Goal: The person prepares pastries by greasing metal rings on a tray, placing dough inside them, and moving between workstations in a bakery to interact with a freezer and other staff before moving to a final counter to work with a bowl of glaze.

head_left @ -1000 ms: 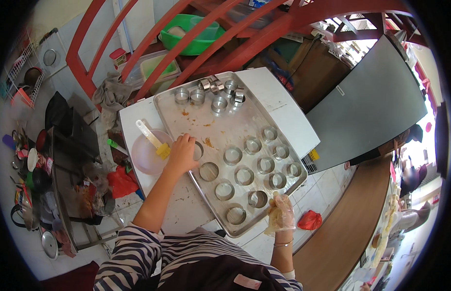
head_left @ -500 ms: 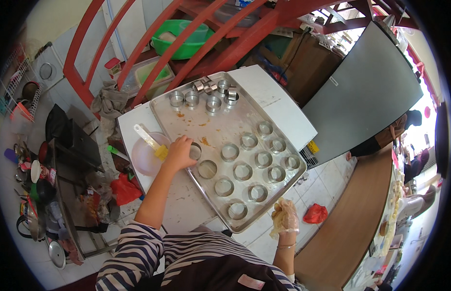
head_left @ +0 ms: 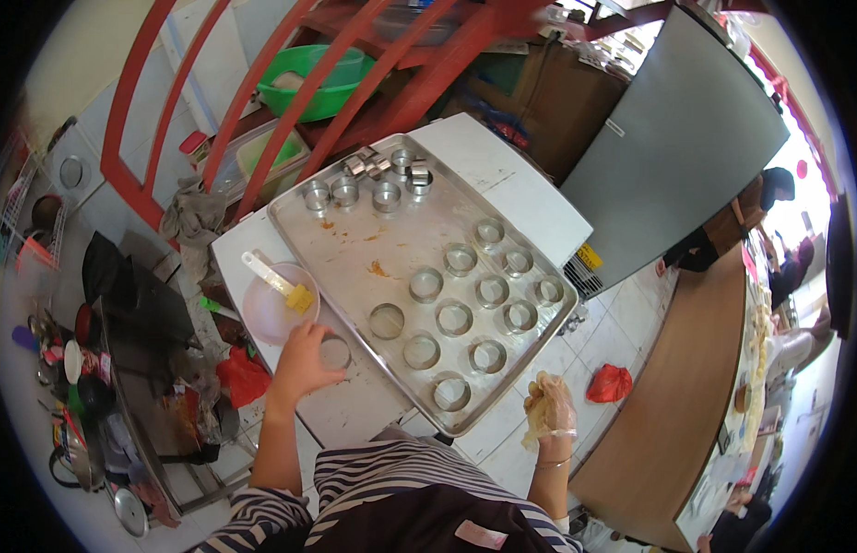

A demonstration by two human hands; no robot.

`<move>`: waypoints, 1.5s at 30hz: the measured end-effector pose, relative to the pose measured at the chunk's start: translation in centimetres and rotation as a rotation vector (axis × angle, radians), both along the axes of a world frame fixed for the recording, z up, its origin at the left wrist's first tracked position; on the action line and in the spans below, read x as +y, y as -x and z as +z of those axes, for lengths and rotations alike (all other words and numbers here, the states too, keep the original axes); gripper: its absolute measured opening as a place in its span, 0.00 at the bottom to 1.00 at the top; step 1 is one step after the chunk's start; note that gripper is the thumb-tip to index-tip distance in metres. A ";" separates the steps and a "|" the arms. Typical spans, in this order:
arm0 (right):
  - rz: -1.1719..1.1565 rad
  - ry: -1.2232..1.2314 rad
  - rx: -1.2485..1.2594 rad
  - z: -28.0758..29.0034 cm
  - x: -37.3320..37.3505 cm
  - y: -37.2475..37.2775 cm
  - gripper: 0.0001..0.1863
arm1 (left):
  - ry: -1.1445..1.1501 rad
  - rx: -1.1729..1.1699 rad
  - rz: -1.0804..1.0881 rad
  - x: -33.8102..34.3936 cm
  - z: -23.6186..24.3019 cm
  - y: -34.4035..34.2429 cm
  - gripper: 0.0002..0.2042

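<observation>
My bare left hand [head_left: 301, 365] is closed on a metal ring mold [head_left: 336, 352], just off the near left edge of the large baking tray [head_left: 341, 304]. Beside that hand stands a pale bowl [head_left: 260, 311] with a yellow-bristled pastry brush [head_left: 279, 279] lying across it. Several ring molds [head_left: 454, 317] are spread over the tray's right half. More ring molds [head_left: 386, 196] gather at its far end, some tipped or stacked. My right hand [head_left: 550, 408], in a clear plastic glove, hangs right of the tray with curled fingers; what they hold, if anything, is unclear.
The tray rests on a white table [head_left: 484, 161]. Red stair railings [head_left: 304, 115] rise behind it, with a green basin [head_left: 308, 88] beyond. A grey fridge [head_left: 673, 138] stands at the far right. A red plastic bag [head_left: 609, 382] lies on the tiled floor. A person [head_left: 737, 217] is farther off.
My left hand has lifted a ring mold off the tray's left side and brought it nearer, beside the bowl. My gloved right hand stays right of the tray. The view has shifted slightly.
</observation>
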State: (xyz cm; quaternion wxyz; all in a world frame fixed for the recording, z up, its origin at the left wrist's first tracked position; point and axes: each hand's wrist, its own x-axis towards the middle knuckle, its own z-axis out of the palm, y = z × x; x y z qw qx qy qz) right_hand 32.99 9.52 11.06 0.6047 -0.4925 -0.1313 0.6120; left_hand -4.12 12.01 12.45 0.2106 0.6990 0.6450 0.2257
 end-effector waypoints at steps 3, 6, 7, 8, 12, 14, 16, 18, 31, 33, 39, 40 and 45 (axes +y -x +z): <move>-0.006 0.016 0.007 0.2 0.0 0.3 0.09 | 0.011 0.107 0.053 -1.5 -2.0 -0.8 0.29; 0.005 -0.026 0.031 -0.7 -0.3 -0.1 0.09 | -0.088 0.041 0.084 -2.3 -1.5 -1.1 0.27; -0.011 -0.026 0.035 -0.8 -0.6 -0.2 0.09 | -0.230 0.047 0.140 -2.3 -1.7 -0.9 0.26; -0.029 -0.026 0.040 -0.8 -0.8 -0.4 0.09 | -0.372 0.052 0.193 -2.3 -1.9 -0.2 0.25; -0.090 -0.033 0.015 -0.5 -2.0 -1.2 0.09 | -0.506 -0.290 0.913 -1.7 -6.6 5.7 0.18; -0.071 -0.058 -0.045 -1.2 -2.0 -1.2 0.07 | -0.125 -0.739 0.922 -2.0 -10.2 11.0 0.18; -0.073 0.022 -0.050 -1.7 -2.1 -1.5 0.07 | 0.094 -1.024 0.829 -1.5 -12.7 13.9 0.19; -0.123 0.049 -0.058 -0.8 -2.4 -1.6 0.07 | 0.053 -1.274 0.695 -0.6 -11.9 12.9 0.22; -0.350 0.078 -0.153 -2.6 -11.2 -2.1 0.14 | 0.357 -0.966 0.401 5.5 -3.6 -0.8 0.21; -0.378 0.044 -0.134 -2.8 -13.3 -2.7 0.15 | 0.360 -0.915 0.353 4.4 -2.1 -2.4 0.21; -0.509 0.040 -0.114 -2.4 -22.4 -5.4 0.13 | 0.354 -0.820 0.249 -0.9 1.8 -7.6 0.20; -0.495 0.060 -0.147 -2.7 -24.6 -6.2 0.13 | 0.355 -0.805 0.235 -1.9 2.3 -8.6 0.20; -0.519 0.133 -0.217 -3.8 -36.9 -8.3 0.14 | 0.376 -0.732 0.160 -7.7 4.5 -12.8 0.20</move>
